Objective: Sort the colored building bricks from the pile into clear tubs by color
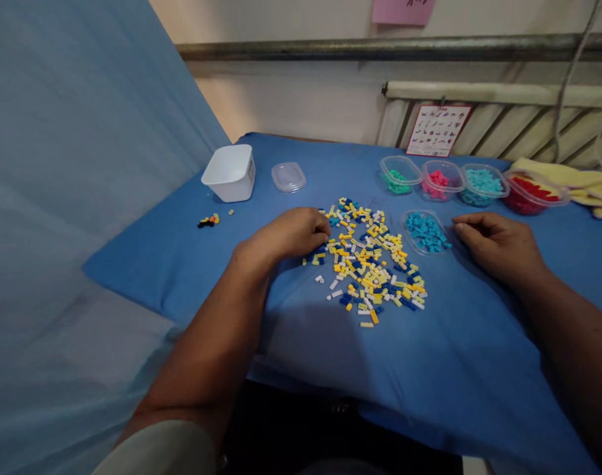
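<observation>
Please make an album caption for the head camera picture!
Left hand at the edge of a pile of yellow, white and dark-blue bricks, right hand beside a tub of bright-blue bricks.

"How are the loose bricks (pixel 375 270) lying?"
"They're lying scattered in one uneven patch, yellow, white and dark blue mixing, a few sitting apart."
"And the clear tub (pixel 412 243)?"
"It's standing uncovered just to their right, holding bright blue bricks (pixel 426 231)."
</observation>
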{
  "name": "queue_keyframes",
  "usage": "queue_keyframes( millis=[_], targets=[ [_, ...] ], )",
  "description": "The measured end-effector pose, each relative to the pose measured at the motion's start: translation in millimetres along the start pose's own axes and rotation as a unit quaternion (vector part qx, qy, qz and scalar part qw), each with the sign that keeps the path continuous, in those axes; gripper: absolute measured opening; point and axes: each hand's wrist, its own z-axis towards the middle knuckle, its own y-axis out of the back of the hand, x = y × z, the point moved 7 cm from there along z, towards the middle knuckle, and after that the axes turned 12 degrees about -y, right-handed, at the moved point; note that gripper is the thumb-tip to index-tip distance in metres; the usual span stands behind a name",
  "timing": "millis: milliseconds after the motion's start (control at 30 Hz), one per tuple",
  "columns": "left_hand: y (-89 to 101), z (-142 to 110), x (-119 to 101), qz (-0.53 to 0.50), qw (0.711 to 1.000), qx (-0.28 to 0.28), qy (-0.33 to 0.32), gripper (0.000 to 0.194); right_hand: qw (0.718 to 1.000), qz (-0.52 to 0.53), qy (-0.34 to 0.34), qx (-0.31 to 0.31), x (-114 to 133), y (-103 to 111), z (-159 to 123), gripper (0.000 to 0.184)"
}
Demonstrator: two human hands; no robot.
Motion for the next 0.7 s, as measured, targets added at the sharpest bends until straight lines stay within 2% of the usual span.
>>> queue_keyframes(
  millis=[133, 267, 400, 700],
  targets=[
    [3.9, -6.9, 15.8, 0.041, 0.997, 0.018, 0.063, 0.034, 1.0, 0.003, -0.001, -0.001, -0.1, 0.3, 0.3, 0.04],
    [8.9, -8.5, 18.4, 0.04, 0.998, -0.013, 0.045, 0.032, 1.0, 0.008, -0.003, -0.007, 0.4, 1.1, 0.8, 0.039],
    [6.0, -6.8, 16.8, 0.022, 0.999, -0.018, 0.03, 0.034, 1.0, 0.006, -0.011, -0.007, 1.8, 1.5, 0.2, 0.04],
    [1.9, -9.6, 15.6, 0.055, 0.996, 0.036, 0.058, 0.039, 1.0, 0.001, -0.009, -0.008, 4.7, 1.3, -0.9, 0.046]
  ],
)
